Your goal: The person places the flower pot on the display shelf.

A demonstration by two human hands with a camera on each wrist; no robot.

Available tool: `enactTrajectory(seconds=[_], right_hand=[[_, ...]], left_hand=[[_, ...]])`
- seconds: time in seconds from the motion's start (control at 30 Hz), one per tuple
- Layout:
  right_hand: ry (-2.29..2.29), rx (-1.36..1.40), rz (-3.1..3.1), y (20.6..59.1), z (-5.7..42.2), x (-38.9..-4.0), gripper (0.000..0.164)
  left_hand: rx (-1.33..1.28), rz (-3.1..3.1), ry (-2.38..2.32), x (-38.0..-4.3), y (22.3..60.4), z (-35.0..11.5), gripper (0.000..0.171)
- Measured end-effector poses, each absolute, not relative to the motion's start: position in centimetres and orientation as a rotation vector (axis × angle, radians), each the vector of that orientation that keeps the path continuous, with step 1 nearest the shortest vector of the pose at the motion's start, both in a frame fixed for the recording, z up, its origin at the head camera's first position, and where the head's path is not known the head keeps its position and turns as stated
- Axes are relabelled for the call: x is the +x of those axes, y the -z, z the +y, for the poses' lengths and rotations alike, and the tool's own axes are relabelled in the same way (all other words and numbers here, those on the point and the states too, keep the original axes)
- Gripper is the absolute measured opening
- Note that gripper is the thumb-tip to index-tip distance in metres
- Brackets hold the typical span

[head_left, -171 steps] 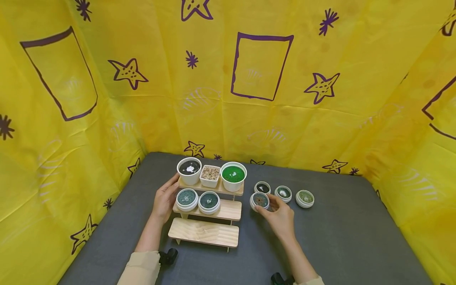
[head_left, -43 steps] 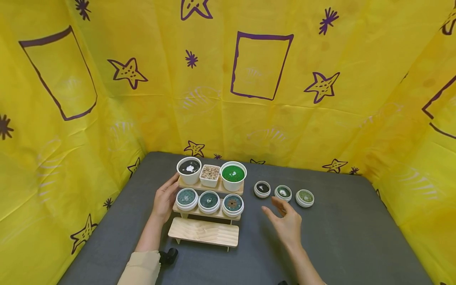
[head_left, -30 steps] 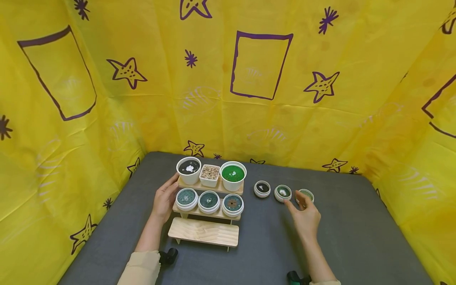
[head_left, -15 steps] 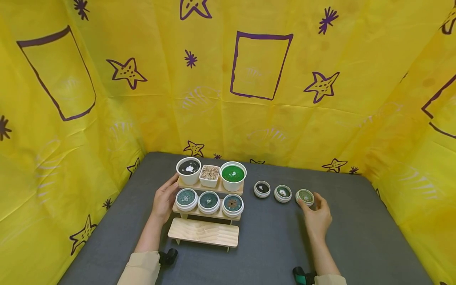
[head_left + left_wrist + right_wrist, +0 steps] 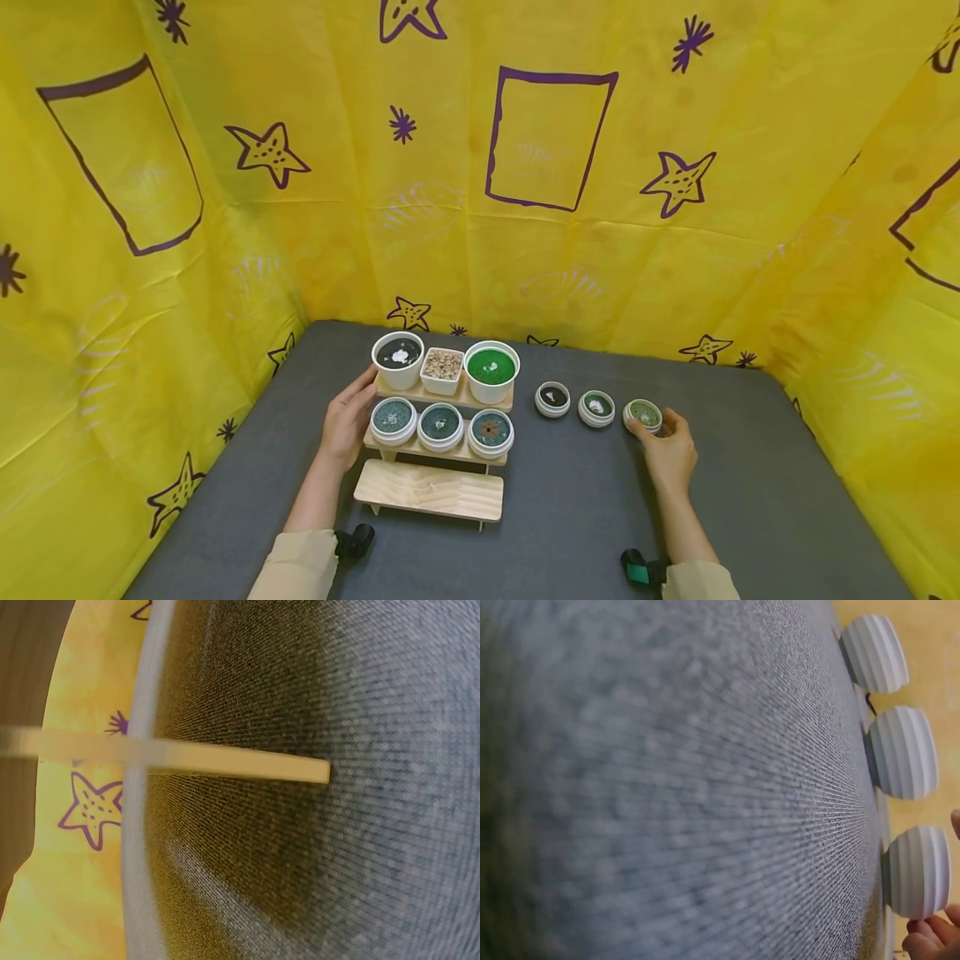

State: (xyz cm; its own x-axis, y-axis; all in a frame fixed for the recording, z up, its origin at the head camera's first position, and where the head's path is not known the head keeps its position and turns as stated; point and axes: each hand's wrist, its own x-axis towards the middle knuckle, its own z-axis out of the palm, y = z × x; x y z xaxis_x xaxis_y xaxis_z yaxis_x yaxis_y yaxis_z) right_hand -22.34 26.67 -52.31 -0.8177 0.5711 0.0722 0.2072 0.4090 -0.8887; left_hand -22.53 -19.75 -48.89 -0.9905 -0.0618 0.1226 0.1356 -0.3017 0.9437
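At the far right of a short row, my right hand (image 5: 671, 457) pinches a small white ribbed bowl with pale green filling (image 5: 643, 413) between thumb and fingers; in the right wrist view this bowl (image 5: 919, 871) sits on the cloth with fingertips at its side. My left hand (image 5: 347, 423) grips the left end of a three-step wooden stand (image 5: 429, 490), high up by its top step. Three ribbed bowls of blue-green filling fill the middle step, the rightmost bowl (image 5: 491, 433) topped with a brown flower shape. The bottom step is bare. A wooden leg (image 5: 247, 761) shows in the left wrist view.
The top step bears a cup of dark filling (image 5: 398, 360), a square bowl of brownish flakes (image 5: 442, 371) and a cup of bright green filling (image 5: 491, 372). Right of the stand are a dark-filled bowl (image 5: 552, 399) and a green-filled bowl (image 5: 596, 409). Yellow cloth (image 5: 450, 250) walls the grey table.
The brown-flower bowl, earlier held by my right hand, now stands on the middle step. That hand let go, moved right and took hold of the pale green bowl. My left hand stayed put.
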Motion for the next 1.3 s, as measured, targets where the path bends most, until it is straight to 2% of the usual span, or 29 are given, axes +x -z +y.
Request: enactTrajectory(seconds=[1.3], right_hand=[[-1.276, -0.669, -2.340, 53.26, 26.75, -22.89, 0.062]], left_hand=[[-0.104, -1.769, 2.429, -22.63, 49.07, -19.74, 0.037]])
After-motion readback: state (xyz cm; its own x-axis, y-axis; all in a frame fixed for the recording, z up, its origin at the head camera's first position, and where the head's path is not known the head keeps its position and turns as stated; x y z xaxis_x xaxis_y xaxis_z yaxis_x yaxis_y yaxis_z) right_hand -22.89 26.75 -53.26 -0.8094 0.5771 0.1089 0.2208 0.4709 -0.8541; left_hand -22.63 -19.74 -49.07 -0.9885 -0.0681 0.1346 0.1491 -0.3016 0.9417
